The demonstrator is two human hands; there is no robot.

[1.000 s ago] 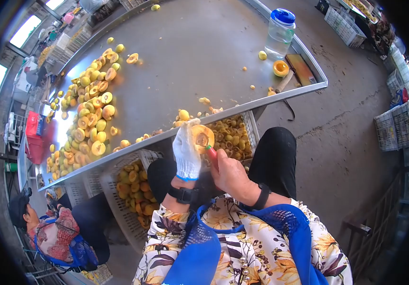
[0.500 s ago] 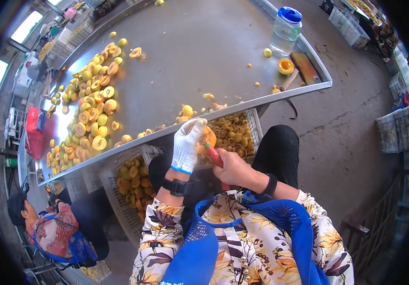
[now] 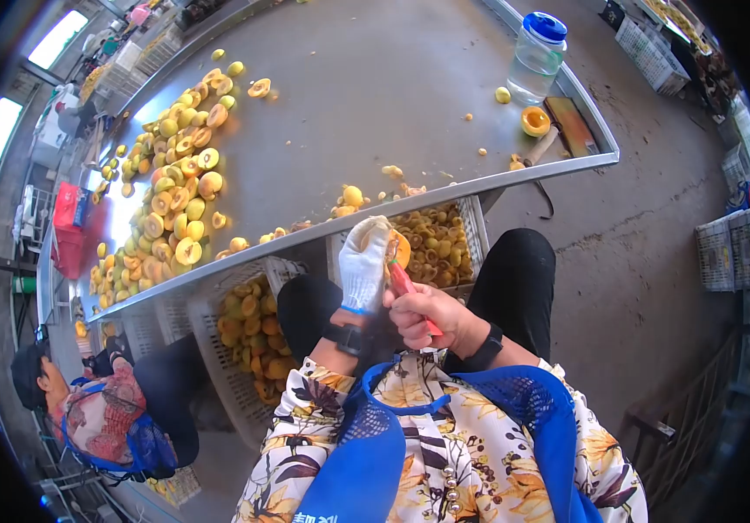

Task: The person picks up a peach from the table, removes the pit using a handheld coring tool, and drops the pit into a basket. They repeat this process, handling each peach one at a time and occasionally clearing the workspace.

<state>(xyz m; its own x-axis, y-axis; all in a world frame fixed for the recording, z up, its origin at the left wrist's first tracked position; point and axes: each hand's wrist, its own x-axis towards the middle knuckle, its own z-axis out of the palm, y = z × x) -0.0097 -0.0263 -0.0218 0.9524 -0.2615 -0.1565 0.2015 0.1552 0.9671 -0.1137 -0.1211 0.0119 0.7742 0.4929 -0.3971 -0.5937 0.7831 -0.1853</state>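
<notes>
My left hand (image 3: 364, 266), in a white knit glove, is closed around a yellow peach half (image 3: 403, 250), its cut orange face partly showing. In my bare right hand (image 3: 431, 315) is a tool with a red handle (image 3: 402, 279), fingers wrapped round it. The tool's far end meets the fruit, and its working tip is hidden there. Both hands are close together in front of the metal table's near edge (image 3: 305, 235). Below and beyond them, a white crate (image 3: 478, 240) holds many cut fruit pieces (image 3: 431, 235).
Halved peaches (image 3: 170, 200) are heaped on the table's left side. A blue-lidded water bottle (image 3: 536, 65), a fruit half (image 3: 535, 122) and a wooden-handled tool (image 3: 540, 146) are at the right corner. Another crate (image 3: 218, 366) of fruit stands lower left, near a seated person (image 3: 113, 410).
My right hand has rolled so its curled fingers show, and the red handle has shifted angle against the fruit. My left hand has turned slightly. The whole view has shifted a little.
</notes>
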